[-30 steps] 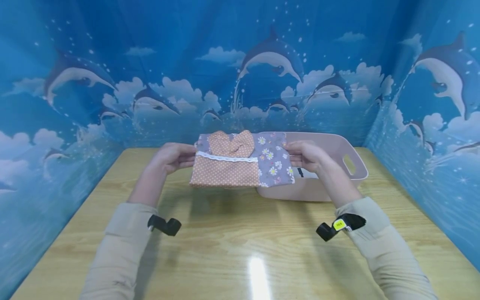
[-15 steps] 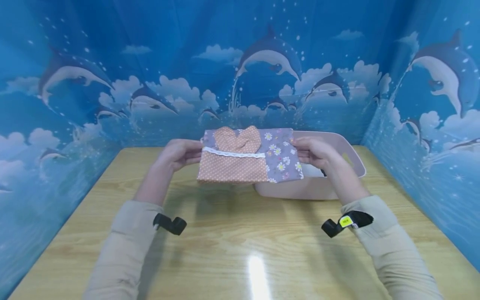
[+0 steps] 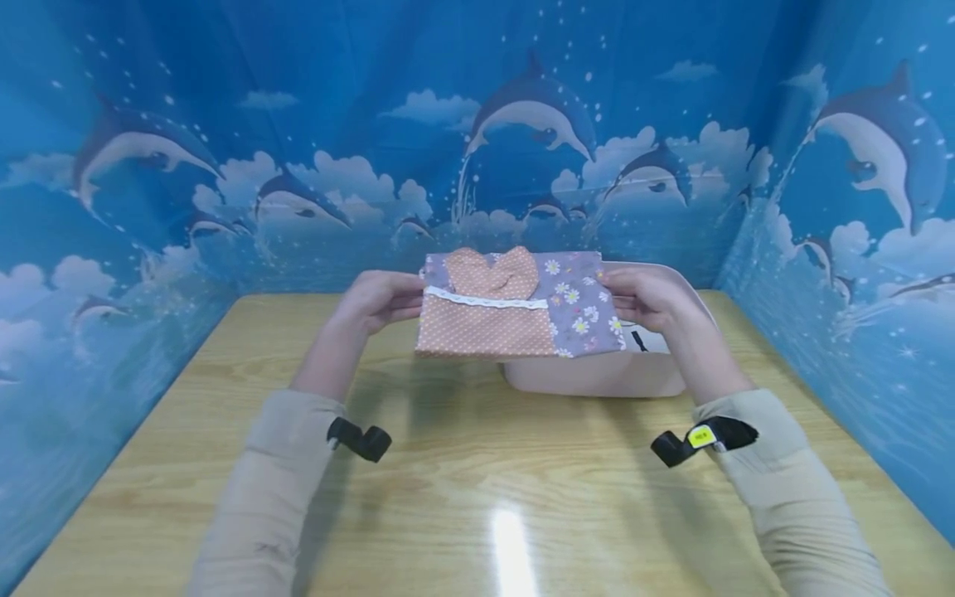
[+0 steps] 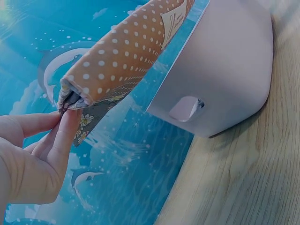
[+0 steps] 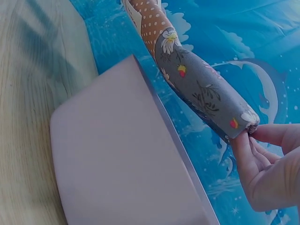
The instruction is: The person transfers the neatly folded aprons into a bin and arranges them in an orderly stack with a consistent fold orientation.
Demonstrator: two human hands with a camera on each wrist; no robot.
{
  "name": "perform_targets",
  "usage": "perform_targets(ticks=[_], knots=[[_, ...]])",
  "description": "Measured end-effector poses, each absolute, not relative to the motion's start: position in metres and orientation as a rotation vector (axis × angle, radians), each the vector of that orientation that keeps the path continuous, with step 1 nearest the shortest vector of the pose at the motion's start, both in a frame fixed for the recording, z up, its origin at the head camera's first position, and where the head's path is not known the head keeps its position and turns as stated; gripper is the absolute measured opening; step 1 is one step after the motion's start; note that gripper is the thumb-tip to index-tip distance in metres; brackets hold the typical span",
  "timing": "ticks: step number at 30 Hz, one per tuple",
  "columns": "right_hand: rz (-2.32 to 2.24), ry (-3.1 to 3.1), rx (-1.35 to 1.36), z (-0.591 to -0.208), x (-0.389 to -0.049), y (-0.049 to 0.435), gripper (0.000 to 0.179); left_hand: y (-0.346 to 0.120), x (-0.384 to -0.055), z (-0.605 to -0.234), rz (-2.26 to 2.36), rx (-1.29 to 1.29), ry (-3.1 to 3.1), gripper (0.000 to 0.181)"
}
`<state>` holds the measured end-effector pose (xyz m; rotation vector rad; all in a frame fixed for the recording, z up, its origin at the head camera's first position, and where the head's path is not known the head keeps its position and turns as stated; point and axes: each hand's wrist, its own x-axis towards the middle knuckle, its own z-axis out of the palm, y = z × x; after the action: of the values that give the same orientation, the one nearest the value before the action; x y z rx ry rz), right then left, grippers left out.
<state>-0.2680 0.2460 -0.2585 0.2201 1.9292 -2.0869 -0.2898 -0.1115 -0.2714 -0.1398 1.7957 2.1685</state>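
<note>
A folded cloth (image 3: 485,325) hangs in the air between my two hands, orange polka-dot on one part and grey-purple daisy print on the other, with white lace trim and a polka-dot bow on top. My left hand (image 3: 384,300) pinches its left end between thumb and fingers. At the other end, my right hand (image 3: 647,300) pinches the daisy-print side. In the left wrist view the folded layers of the cloth (image 4: 117,56) show at the pinched end. Behind and below the cloth's right part stands a pale pink plastic basket (image 3: 589,377), partly hidden by it and my right hand.
Inside the basket lies something white with a black mark (image 3: 639,341), mostly hidden. A handle hole pierces the basket's end wall (image 4: 225,79). The basket stands on a wooden table (image 3: 418,481) before a blue dolphin-print curtain (image 3: 336,83).
Both hands have carried the cloth to the right and slightly up, so it covers more of the basket. Their pinch on its two ends stays the same.
</note>
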Motion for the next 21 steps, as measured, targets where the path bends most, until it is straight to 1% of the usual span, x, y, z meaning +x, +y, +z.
perform_targets(ticks=[4, 11, 16, 21], knots=[[-2.116, 1.88, 0.212, -0.258, -0.269, 0.254, 0.059, -0.103, -0.292, -0.271, 2.168, -0.143, 1.786, 0.04], [-2.105, 1.884, 0.227, -0.258, -0.272, 0.265, 0.061, -0.089, -0.297, -0.273, 2.18, -0.171, 1.783, 0.03], [-2.121, 1.86, 0.253, -0.258, -0.274, 0.272, 0.062, -0.08, -0.3, -0.274, 2.177, -0.175, 1.784, 0.036], [-2.143, 1.85, 0.293, -0.26, -0.275, 0.277, 0.063, -0.07, -0.304, -0.274, 2.178, -0.203, 1.785, 0.035]])
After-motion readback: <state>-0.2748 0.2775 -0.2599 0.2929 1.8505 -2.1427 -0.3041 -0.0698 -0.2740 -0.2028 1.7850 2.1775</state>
